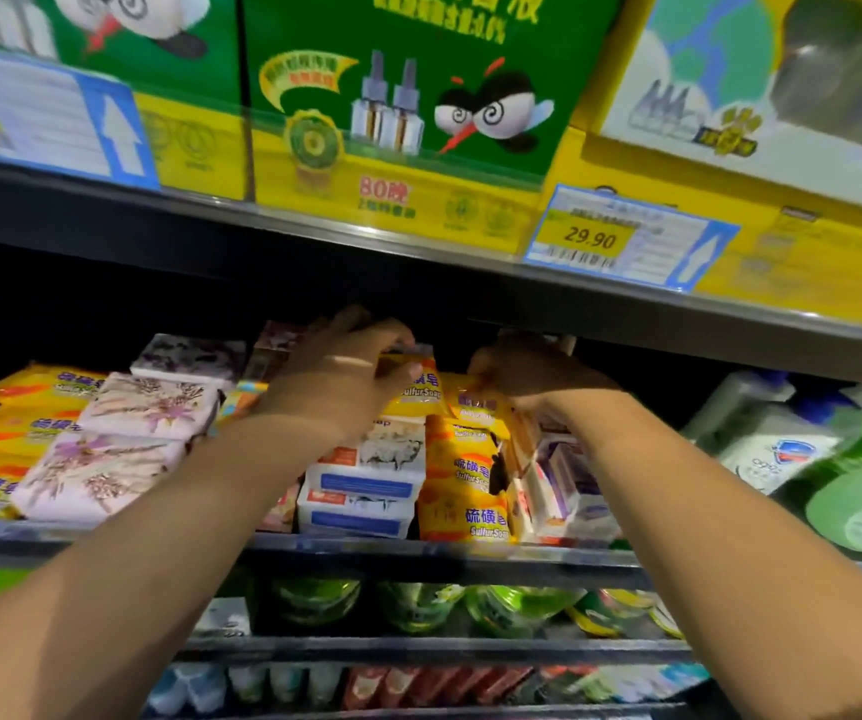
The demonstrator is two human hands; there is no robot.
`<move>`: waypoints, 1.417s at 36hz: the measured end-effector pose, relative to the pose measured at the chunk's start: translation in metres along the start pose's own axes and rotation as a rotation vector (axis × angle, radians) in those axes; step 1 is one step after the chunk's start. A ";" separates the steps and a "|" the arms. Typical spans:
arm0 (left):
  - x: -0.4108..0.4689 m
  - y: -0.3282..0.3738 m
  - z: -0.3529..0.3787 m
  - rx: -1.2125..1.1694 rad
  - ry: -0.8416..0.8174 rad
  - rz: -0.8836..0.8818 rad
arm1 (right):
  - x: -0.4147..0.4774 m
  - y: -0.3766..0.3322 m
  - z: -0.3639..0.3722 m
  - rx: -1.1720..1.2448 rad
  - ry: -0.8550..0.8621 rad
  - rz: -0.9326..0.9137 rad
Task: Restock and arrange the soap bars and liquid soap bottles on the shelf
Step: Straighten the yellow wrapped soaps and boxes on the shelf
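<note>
Left hand grips one yellow sulfur bar | right hand seemingly pinches second yellow bar | three pink floral bars nearby

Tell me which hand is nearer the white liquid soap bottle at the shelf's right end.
Right. The right hand pinches a yellow soap pack left of the white bottle, with a gap between them; the left hand is farther left, beyond the right hand.
</note>
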State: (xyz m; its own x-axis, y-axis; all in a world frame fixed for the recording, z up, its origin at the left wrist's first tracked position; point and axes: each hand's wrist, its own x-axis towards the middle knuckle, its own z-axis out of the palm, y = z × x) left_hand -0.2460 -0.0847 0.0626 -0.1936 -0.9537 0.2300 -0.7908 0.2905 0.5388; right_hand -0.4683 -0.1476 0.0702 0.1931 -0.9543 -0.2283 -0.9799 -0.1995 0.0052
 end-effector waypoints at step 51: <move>0.000 -0.027 0.002 -0.048 -0.169 0.120 | 0.022 0.030 0.009 0.057 0.015 -0.175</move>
State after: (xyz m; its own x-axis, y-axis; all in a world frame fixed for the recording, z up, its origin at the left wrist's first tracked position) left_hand -0.2257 -0.0926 0.0469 -0.3823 -0.9105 0.1576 -0.7286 0.4019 0.5546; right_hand -0.4938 -0.1724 0.0562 0.3607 -0.9095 -0.2064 -0.9326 -0.3497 -0.0889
